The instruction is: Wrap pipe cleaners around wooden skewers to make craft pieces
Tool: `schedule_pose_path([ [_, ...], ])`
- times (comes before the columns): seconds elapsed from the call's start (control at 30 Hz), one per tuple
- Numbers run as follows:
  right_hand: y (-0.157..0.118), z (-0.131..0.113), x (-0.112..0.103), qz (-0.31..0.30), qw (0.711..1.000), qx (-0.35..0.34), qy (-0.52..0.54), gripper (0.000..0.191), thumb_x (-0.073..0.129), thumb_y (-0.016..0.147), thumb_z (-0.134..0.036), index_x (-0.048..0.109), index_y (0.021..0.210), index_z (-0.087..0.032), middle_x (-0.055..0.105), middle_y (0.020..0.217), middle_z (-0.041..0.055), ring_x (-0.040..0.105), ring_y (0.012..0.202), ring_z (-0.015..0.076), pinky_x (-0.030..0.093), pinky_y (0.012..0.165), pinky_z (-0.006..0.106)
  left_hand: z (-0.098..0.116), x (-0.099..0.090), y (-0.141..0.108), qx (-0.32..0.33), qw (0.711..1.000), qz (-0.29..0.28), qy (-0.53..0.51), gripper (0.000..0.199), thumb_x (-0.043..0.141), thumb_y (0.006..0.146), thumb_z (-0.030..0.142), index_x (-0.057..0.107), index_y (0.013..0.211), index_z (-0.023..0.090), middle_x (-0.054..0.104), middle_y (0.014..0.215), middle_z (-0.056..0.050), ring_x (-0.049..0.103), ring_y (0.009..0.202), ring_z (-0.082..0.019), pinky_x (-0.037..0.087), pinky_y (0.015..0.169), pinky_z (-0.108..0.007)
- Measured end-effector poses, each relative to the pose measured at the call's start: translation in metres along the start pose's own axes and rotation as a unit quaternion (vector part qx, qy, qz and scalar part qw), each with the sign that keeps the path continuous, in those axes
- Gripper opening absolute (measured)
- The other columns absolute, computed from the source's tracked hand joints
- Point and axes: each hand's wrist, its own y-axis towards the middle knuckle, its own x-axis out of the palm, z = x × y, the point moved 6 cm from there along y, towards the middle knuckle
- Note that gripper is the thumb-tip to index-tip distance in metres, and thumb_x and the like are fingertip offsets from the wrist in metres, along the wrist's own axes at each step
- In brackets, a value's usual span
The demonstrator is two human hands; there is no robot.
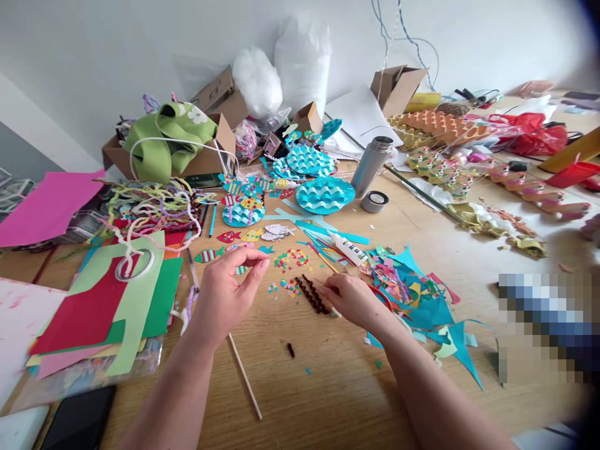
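Note:
Over the middle of the table, my left hand (234,290) is closed in a pinch, thumb against forefinger; anything between the tips is too small to make out. To its right, my right hand (349,297) is also pinched, with perhaps a thin dark strand at its fingertips. Just beside those fingers lie wavy dark-brown pipe cleaners (312,295). A short brown fuzzy piece (290,350) rests nearer to me. Small coloured paper bits (290,259) are scattered between the hands. Beyond them lie paper fish (229,237) and a white glue tube (349,249).
A wooden stick (244,378) lies below my left hand. Coloured paper sheets (154,300) and a pipe-cleaner heap (154,203) are on the left, paper scraps (422,300) on the right. Behind stand a steel flask (372,167) and blue wavy paper discs (325,195).

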Motion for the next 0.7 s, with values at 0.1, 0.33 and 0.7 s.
schedule_pose_path([
  [0.1,0.000,0.001,0.000,0.008,1.000,-0.002,0.004,0.030,0.049,0.087,-0.031,0.065,0.065,-0.018,0.068,0.068,0.0065,0.060,0.064,0.0179,0.034,0.057,0.025,0.001,-0.002,-0.001,-0.003,1.000,-0.001,-0.001,0.011,0.060,0.081,0.027,0.068,0.084,0.019,0.072,0.082,-0.003,0.067,0.083,-0.019,0.051,0.077,-0.029],
  [0.33,0.001,-0.003,0.006,0.011,0.999,0.003,0.049,0.017,0.058,0.080,-0.028,0.066,0.069,-0.018,0.069,0.072,0.0041,0.060,0.066,0.0171,0.036,0.059,0.024,0.006,-0.004,-0.001,0.009,1.000,-0.016,0.005,0.011,0.060,0.082,0.027,0.068,0.082,0.020,0.072,0.079,-0.002,0.067,0.079,-0.018,0.050,0.075,-0.028],
  [0.7,0.004,0.000,0.006,0.085,0.995,-0.006,0.051,0.027,0.052,0.084,-0.033,0.063,0.065,-0.018,0.066,0.069,0.0039,0.060,0.065,0.0169,0.037,0.058,0.025,0.001,-0.039,-0.003,-0.039,0.983,0.091,-0.154,0.010,0.064,0.079,0.026,0.068,0.085,0.019,0.068,0.074,-0.002,0.064,0.069,-0.015,0.051,0.068,-0.027],
])
